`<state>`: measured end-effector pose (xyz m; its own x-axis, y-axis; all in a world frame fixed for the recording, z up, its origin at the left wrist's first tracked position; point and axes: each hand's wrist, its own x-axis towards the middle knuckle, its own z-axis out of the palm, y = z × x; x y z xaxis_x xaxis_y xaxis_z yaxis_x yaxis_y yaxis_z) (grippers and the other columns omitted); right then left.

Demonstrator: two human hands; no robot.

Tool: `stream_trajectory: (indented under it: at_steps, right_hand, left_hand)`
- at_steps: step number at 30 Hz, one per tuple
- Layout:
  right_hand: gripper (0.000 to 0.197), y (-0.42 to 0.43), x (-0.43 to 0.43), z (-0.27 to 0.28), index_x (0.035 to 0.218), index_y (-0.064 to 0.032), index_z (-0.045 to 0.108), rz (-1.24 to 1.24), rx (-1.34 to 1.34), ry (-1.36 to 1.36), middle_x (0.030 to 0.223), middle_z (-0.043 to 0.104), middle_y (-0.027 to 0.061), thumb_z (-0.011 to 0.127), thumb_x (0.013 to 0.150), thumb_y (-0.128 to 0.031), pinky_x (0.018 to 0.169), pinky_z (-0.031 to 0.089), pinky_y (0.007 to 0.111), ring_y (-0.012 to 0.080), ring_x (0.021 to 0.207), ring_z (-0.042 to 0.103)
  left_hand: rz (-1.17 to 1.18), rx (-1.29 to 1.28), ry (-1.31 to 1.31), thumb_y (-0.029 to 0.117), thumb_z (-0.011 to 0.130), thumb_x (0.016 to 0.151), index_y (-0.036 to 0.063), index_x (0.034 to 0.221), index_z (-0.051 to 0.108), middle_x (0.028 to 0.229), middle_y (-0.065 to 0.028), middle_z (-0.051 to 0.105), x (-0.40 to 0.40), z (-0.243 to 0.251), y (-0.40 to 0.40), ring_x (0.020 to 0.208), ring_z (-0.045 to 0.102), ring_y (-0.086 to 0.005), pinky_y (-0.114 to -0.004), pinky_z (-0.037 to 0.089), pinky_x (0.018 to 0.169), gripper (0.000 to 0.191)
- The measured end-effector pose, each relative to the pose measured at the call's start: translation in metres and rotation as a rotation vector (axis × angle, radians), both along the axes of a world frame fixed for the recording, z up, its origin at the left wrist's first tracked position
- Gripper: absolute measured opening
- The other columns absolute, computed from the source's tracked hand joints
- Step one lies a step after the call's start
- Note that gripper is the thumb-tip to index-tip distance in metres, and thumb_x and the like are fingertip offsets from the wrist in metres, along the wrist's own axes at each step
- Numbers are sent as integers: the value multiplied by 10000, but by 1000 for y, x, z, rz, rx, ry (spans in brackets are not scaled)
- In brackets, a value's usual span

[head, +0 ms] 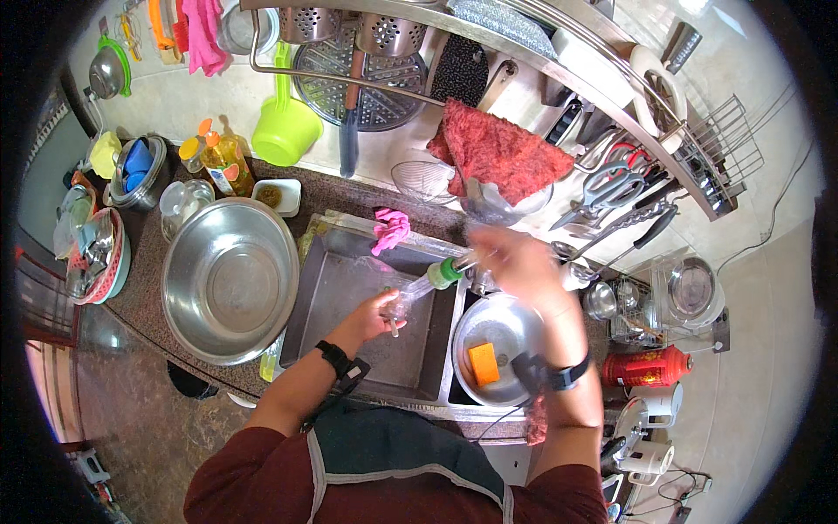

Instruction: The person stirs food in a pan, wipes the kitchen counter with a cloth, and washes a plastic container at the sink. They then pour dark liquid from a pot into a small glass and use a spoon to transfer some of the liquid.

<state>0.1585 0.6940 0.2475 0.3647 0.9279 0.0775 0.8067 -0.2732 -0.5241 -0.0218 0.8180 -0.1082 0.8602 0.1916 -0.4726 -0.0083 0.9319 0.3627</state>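
Note:
Over the large basin of a double sink [366,386], my left hand [376,316] holds a small clear object, perhaps glass, under running water. The water comes from a faucet with a green nozzle [445,273]. My right hand [510,259], blurred, is just right of the nozzle by the faucet; its fingers and any hold cannot be made out. Below it, a steel bowl [470,388] sits over the smaller basin with an orange sponge [483,364] inside. A pink cloth [391,230] lies on the sink's back rim.
A large steel basin [229,281] stands left of the sink. Behind it are a dish soap bottle [226,164] and a white dish [288,196]. A red cloth [501,150] hangs from the rack above. A red thermos [645,367] is at the right.

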Motion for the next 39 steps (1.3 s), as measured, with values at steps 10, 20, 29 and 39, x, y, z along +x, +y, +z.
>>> stream_trajectory:
  at_steps: [10, 20, 29, 39]
  right_hand:
    - [320, 117, 36, 158, 1014, -27, 729, -243, 587, -580, 806, 683, 251, 648, 883, -308, 760, 541, 431, 337, 815, 710]
    - [298, 59, -26, 104, 1161, 7, 636, 79, 575, -108, 1078, 675, 92, 539, 1011, -231, 830, 477, 274, 146, 941, 630]
    - [331, -38, -9, -201, 1037, -5, 607, -151, -332, 487, 901, 663, 219, 552, 963, -323, 754, 497, 421, 355, 867, 654]
    - [451, 4, 1, -291, 1312, -45, 525, -251, 80, 1742, 1284, 600, 99, 572, 943, -301, 1010, 440, 395, 277, 1153, 583]
  left_hand:
    - [-239, 274, -206, 157, 687, 890, 69, 1089, 585, 886, 0, 605, 10, 19, -8, 772, 591, -110, -263, 464, 645, 241]
    - [-126, 403, -126, 152, 705, 864, 50, 1133, 571, 932, -11, 605, -15, 4, 12, 802, 572, -118, -263, 464, 734, 318]
    - [-192, 617, 49, 225, 723, 852, 48, 1189, 558, 988, -25, 627, -23, -5, 21, 858, 594, -121, -276, 493, 728, 415]
    - [-111, 399, 10, 330, 663, 915, 65, 1199, 568, 1007, -28, 644, -3, 14, 24, 874, 628, -148, -275, 508, 761, 399]
